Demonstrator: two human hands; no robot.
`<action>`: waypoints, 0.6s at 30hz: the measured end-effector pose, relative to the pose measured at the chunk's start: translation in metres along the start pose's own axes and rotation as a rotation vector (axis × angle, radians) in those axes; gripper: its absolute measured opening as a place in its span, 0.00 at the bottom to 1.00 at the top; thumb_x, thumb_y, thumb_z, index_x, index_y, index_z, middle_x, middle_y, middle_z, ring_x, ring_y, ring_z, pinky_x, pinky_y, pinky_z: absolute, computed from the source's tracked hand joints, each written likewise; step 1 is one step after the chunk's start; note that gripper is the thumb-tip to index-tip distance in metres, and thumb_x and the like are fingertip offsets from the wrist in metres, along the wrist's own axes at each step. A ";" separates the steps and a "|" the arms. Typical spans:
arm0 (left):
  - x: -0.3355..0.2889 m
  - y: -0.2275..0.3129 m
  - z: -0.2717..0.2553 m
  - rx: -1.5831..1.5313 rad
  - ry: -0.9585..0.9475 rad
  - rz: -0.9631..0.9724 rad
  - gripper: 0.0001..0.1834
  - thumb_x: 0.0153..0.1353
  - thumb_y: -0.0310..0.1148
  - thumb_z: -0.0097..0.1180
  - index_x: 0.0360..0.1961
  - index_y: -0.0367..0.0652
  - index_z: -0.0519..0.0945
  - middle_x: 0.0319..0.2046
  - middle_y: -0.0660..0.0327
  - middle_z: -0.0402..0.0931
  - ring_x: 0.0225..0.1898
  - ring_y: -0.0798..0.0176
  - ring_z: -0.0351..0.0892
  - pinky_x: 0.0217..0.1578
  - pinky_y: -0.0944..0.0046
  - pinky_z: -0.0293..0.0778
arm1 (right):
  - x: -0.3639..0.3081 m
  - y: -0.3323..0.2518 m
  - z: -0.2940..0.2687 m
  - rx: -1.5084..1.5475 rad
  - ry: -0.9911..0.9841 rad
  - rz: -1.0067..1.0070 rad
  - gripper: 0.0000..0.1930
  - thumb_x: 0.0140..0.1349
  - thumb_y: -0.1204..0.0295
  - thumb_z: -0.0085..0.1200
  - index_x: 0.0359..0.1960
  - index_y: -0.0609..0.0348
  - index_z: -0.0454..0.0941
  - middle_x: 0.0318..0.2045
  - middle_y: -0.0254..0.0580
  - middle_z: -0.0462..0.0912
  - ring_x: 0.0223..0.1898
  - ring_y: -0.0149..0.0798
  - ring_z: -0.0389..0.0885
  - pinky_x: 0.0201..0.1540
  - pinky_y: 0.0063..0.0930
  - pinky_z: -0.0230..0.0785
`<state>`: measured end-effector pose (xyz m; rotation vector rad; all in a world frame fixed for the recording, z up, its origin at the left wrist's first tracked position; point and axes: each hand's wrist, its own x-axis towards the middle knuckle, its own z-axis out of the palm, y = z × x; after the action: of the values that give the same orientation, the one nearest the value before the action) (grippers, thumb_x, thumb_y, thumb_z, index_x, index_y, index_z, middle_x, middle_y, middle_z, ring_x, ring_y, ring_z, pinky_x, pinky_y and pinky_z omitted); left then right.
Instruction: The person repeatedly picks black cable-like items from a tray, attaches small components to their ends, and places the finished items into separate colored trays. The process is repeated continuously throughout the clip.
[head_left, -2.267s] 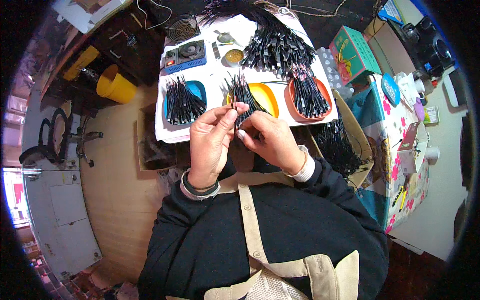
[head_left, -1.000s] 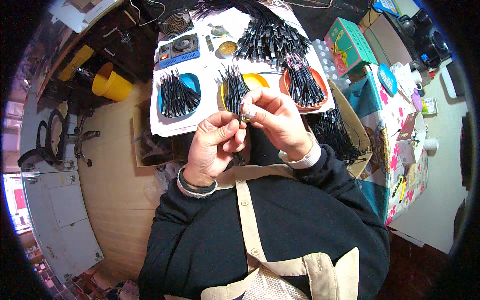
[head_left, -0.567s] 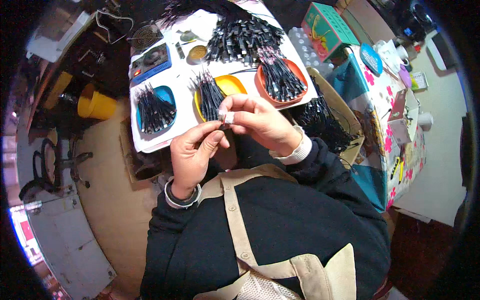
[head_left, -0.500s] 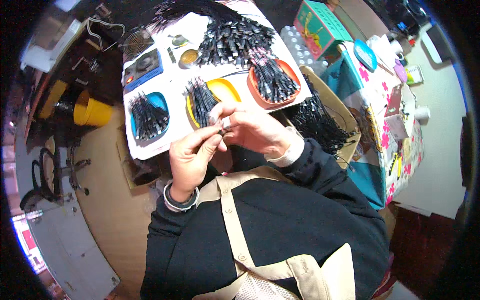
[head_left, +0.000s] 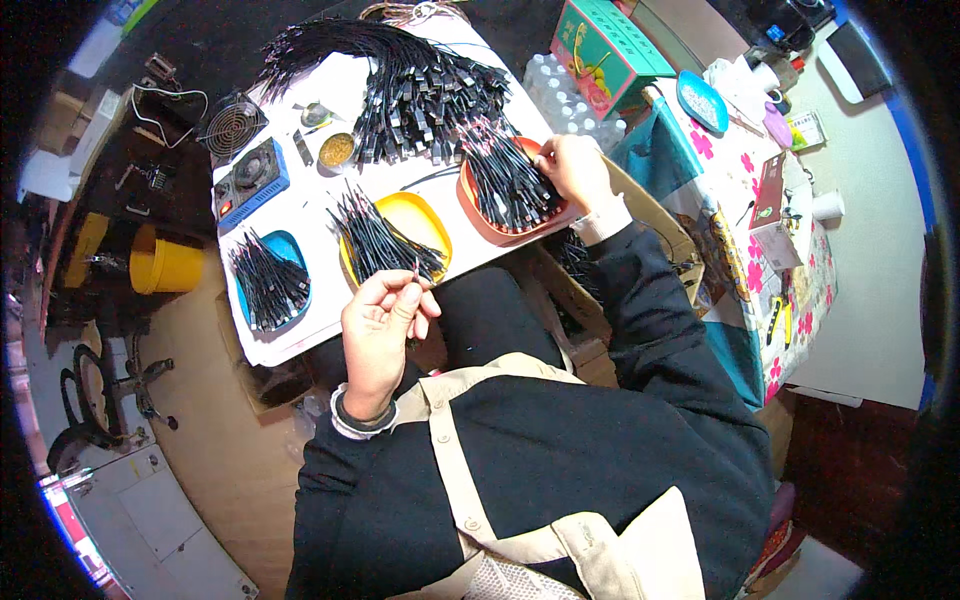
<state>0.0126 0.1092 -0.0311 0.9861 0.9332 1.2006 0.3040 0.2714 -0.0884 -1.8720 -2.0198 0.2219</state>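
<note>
My left hand (head_left: 378,330) is closed in a pinch in front of the yellow tray (head_left: 432,222). A thin reddish wire end (head_left: 416,268) sticks up between thumb and forefinger; the rest is hidden by the fingers. My right hand (head_left: 582,178) is at the right rim of the orange tray (head_left: 476,212). Its fingertips are curled against the black cables (head_left: 510,180) there, and whatever they pinch is hidden. Those cables have metal plugs at one end and pinkish wire tips at the other. Similar cables (head_left: 385,240) lie in the yellow tray.
A blue tray (head_left: 303,262) of cables stands at the left of the white table. Behind are a blue-grey device with a round top (head_left: 252,180), a small round tin (head_left: 337,151) and a large cable heap (head_left: 430,95). A carton (head_left: 640,205) stands right, beside a flowered tablecloth (head_left: 745,240).
My right hand has left my left hand and moved up and right to the orange tray. The left hand has stayed nearly in place, still pinching. The whole view has shifted somewhat.
</note>
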 end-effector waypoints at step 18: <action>0.006 0.016 0.017 -0.400 0.164 0.114 0.09 0.69 0.26 0.49 0.45 0.31 0.75 0.44 0.47 0.80 0.48 0.54 0.81 0.48 0.58 0.80 | -0.119 -0.140 -0.054 1.543 -0.649 0.055 0.07 0.64 0.71 0.58 0.36 0.61 0.78 0.33 0.27 0.79 0.38 0.21 0.75 0.46 0.19 0.67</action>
<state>0.0247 0.1152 -0.0109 0.6333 0.7298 1.5115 0.1998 0.1329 -0.0078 -0.7979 -1.1905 1.8969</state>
